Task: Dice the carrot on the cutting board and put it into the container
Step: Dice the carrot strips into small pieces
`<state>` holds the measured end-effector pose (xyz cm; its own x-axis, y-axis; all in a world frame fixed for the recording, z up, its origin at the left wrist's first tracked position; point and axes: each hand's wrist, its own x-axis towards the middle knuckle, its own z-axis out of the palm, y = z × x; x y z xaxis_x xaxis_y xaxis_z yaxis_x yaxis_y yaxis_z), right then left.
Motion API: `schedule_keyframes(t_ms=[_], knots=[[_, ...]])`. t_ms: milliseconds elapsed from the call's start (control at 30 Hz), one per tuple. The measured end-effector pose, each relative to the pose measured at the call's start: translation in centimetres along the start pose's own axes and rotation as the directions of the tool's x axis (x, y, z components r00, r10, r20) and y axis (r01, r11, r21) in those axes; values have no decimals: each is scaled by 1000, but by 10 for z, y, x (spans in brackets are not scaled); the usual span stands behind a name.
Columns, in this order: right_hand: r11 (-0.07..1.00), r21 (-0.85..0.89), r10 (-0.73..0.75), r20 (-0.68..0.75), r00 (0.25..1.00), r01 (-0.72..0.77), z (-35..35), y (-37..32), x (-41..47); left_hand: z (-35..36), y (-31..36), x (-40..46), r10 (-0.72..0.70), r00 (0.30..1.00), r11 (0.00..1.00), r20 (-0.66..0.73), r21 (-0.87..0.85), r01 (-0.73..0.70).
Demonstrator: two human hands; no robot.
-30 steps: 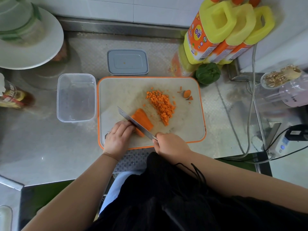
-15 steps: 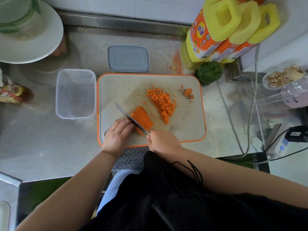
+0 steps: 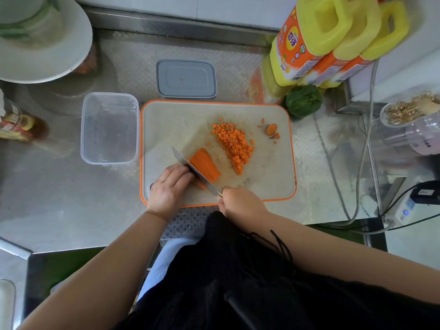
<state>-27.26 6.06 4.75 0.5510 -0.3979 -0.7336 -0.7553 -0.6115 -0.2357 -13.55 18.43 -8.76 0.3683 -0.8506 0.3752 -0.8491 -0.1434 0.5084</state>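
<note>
A white cutting board [image 3: 181, 122] with an orange rim lies on the steel counter. On it sits a sliced carrot piece [image 3: 205, 164], with a pile of carrot dice [image 3: 234, 144] to its right and a carrot end [image 3: 272, 129] further right. My right hand [image 3: 240, 203] grips the handle of a knife [image 3: 194, 171] whose blade lies slanted along the carrot's left side. My left hand [image 3: 169, 189] has curled fingers pressed on the carrot's near end, against the blade. A clear plastic container [image 3: 110, 128] stands left of the board, with nothing in it.
A grey lid [image 3: 186, 78] lies behind the board. Yellow jugs [image 3: 333, 39] and a green vegetable [image 3: 303, 100] stand at the back right. A white plate [image 3: 45, 44] and a bottle [image 3: 19, 125] are at the left. Cables [image 3: 364, 148] and a jar [image 3: 409, 113] are at the right.
The knife has made small cutting strokes along the carrot, moving back and forth. My left hand has stayed on the carrot's near end. The camera view shifted slightly.
</note>
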Motion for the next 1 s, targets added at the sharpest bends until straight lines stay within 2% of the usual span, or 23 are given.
schedule_keyframes(t_ms=[467,667,833,1000], knots=[[1000,7,8,-65,998,-8,4,-21,29,-1,1,0,13,1000,1000,-2,-2,-13],[999,6,40,87,995,-41,9,12,12,-1,0,0,10,1000,1000,-19,-4,-10],[1000,-1,26,-25,999,-26,19,7,18,-1,3,2,18,999,1000,-36,5,-18],[997,67,32,15,999,-33,14,14,22,-2,3,2,4,999,1000,-41,16,-3]])
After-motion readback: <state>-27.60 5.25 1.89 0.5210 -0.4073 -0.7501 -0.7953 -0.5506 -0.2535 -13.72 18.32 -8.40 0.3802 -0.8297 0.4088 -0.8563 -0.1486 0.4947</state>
